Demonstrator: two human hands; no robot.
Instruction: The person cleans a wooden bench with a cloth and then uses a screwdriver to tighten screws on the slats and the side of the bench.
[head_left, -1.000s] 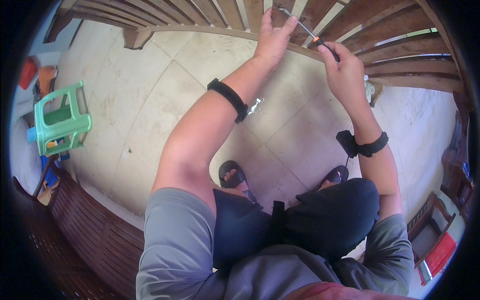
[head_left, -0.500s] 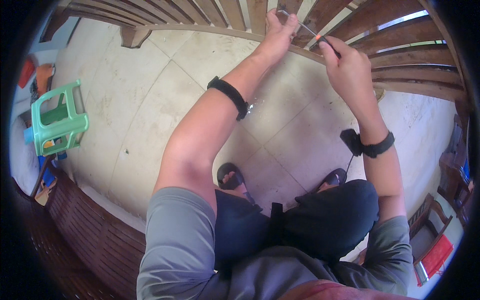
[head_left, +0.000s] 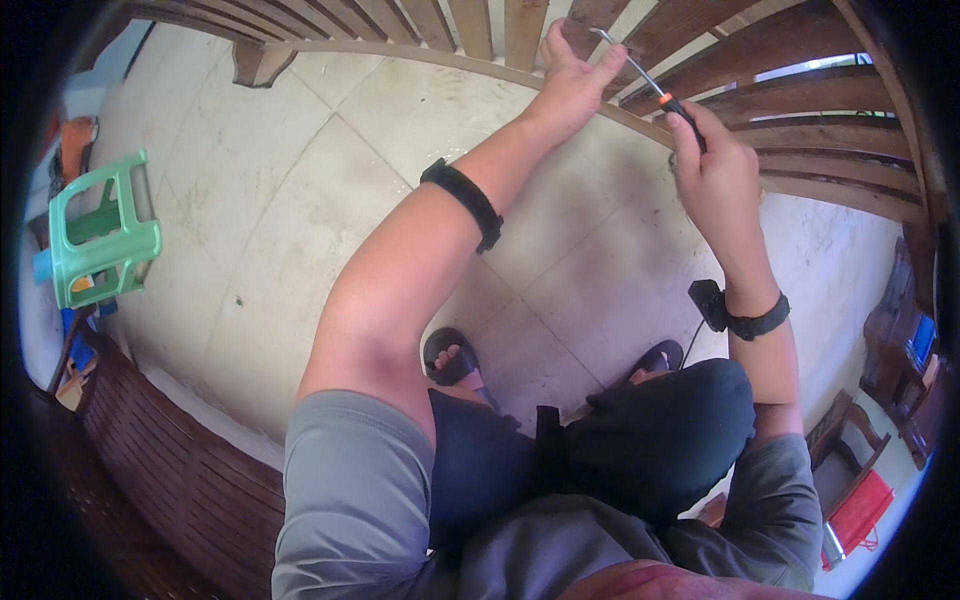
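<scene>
My right hand [head_left: 722,165] is closed around the black and orange handle of a screwdriver [head_left: 642,78]. The thin metal shaft slants up and left, and its far end looks bent. My left hand [head_left: 575,85] reaches to the slatted wooden furniture [head_left: 525,35] at the top of the view. Its thumb and fingers are spread apart, with the thumb beside the screwdriver's shaft; whether they touch, I cannot tell. The shaft's end is over the slats, between my left thumb and fingers. Part of my left fingers is hard to make out against the wood.
A green plastic stool [head_left: 105,235] stands on the tiled floor [head_left: 290,190] at the left. A dark slatted wooden bench [head_left: 180,435] runs along the lower left. At the lower right are a wooden chair [head_left: 845,440] and a red bag [head_left: 862,510]. My sandalled feet are below my hands.
My right hand has moved right and slightly nearer with the screwdriver, drawing its end toward my left thumb. My left hand has shifted a little right, thumb spread. The whole view has shifted slightly.
</scene>
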